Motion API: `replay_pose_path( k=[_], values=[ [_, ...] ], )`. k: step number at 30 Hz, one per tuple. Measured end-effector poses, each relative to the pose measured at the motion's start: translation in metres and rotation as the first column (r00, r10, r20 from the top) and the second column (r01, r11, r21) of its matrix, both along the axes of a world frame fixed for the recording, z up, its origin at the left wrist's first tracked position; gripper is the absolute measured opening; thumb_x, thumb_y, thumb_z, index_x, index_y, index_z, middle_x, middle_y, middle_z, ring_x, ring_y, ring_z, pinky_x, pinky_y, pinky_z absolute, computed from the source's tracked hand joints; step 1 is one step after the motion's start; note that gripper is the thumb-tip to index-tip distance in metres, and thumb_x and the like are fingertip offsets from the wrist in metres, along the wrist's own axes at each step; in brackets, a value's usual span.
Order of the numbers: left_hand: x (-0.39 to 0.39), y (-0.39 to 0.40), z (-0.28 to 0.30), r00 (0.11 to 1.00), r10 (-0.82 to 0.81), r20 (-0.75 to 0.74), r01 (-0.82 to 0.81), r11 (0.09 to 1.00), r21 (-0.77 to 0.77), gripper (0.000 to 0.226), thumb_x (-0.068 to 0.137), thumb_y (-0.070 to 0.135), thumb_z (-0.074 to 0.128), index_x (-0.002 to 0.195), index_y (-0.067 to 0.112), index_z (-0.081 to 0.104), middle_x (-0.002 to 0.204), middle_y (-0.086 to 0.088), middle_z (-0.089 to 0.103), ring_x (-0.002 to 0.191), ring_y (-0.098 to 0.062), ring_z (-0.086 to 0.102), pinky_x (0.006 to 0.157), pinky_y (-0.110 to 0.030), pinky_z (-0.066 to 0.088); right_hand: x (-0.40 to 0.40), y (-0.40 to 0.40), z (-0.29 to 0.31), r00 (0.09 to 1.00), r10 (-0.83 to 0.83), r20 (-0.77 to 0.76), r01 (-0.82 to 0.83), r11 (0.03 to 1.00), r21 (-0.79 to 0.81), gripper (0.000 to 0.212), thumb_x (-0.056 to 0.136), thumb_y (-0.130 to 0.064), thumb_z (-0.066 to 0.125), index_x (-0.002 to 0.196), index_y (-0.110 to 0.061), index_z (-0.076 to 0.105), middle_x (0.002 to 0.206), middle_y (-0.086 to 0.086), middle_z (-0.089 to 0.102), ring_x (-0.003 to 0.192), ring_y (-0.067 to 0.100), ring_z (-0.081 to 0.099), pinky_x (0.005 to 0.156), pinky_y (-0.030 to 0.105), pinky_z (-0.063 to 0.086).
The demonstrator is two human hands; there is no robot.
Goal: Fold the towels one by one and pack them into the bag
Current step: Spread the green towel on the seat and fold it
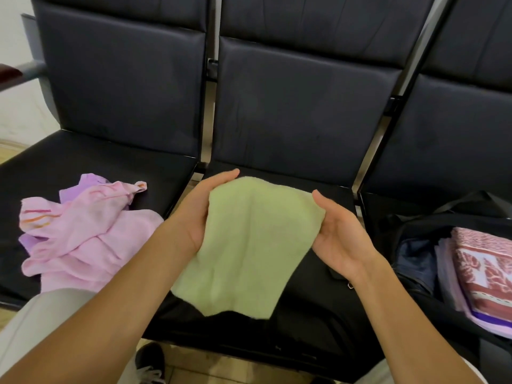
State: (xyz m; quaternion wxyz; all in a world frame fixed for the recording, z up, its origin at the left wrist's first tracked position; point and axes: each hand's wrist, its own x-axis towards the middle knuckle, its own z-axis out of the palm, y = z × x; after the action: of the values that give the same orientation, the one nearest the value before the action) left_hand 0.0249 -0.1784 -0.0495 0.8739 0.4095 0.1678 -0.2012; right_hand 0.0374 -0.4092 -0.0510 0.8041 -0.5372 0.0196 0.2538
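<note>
Both hands, left (198, 209) and right (336, 234), pinch a green towel (249, 245) above the middle seat (318, 314). Folded towels (482, 270) already fill the bag (415, 234); a pink heap (86, 231) waits unfolded, so roughly half appears left.

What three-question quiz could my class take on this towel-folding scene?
1. True or false: both hands hold the pale green terry towel.
2. Which seat holds the crumpled pink and lilac towels: A left, B middle, C right?
3. Name what lies uppermost in the open black fabric bag.

Key: 1 true, left hand and right hand. 2 A. 3 the folded red-and-white patterned towel.
</note>
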Motion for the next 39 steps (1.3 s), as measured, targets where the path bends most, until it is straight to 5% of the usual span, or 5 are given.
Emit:
replay_pose_path(
  k=[5,18,26,34,39],
  values=[
    [0.001,-0.001,0.003,0.998,-0.027,0.065,0.020,0.994,0.105,0.032,0.096,0.023,0.055,0.124,0.011,0.064,0.120,-0.011,0.069,0.110,-0.026,0.067,0.096,-0.042,0.049,0.001,0.001,-0.004,0.999,-0.024,0.027,0.026,0.997,-0.067,0.030,0.101,-0.020,0.052,0.126,-0.010,0.064,0.123,0.008,0.070,0.114,0.023,0.067,0.093,0.037,0.056],
    [0.008,-0.001,-0.010,0.993,-0.109,0.038,0.086,0.919,0.384,0.030,0.091,0.017,0.062,0.122,0.017,0.063,0.115,-0.008,0.071,0.105,-0.025,0.068,0.084,-0.039,0.054,0.007,-0.002,-0.007,0.994,-0.031,-0.103,0.012,0.984,-0.178,0.035,0.093,-0.025,0.064,0.127,-0.018,0.060,0.110,0.008,0.075,0.099,0.025,0.073,0.078,0.038,0.058],
    [0.002,-0.003,0.011,0.896,-0.059,0.441,-0.078,0.955,0.285,0.053,0.080,-0.004,0.039,0.036,0.019,0.059,0.082,0.008,0.073,0.078,-0.012,0.071,0.070,-0.026,0.053,0.013,-0.009,-0.006,0.971,-0.020,0.240,0.027,0.999,-0.026,0.018,0.085,-0.013,0.067,0.100,-0.001,0.070,0.108,0.014,0.070,0.113,0.042,0.062,0.077,0.043,0.058],
    [0.007,0.007,0.007,0.843,-0.104,0.528,-0.134,0.910,0.392,0.034,0.094,0.001,0.053,0.117,0.024,0.065,0.111,-0.002,0.071,0.103,-0.020,0.068,0.076,-0.031,0.058,0.014,-0.009,-0.008,0.943,-0.113,0.313,0.133,0.990,-0.044,0.033,0.098,-0.003,0.051,0.125,-0.013,0.065,0.120,0.014,0.069,0.109,0.031,0.067,0.087,0.043,0.058],
    [0.011,0.016,0.002,0.728,-0.375,0.574,-0.349,0.518,0.781,0.029,0.094,0.012,0.059,0.100,0.039,0.067,0.090,0.024,0.072,0.093,-0.002,0.069,0.079,-0.019,0.055,0.009,-0.006,-0.010,0.935,-0.024,0.355,0.125,0.957,-0.263,0.041,0.099,-0.002,0.047,0.092,-0.028,0.078,0.100,0.003,0.076,0.095,0.026,0.072,0.081,0.045,0.058]
  ],
)
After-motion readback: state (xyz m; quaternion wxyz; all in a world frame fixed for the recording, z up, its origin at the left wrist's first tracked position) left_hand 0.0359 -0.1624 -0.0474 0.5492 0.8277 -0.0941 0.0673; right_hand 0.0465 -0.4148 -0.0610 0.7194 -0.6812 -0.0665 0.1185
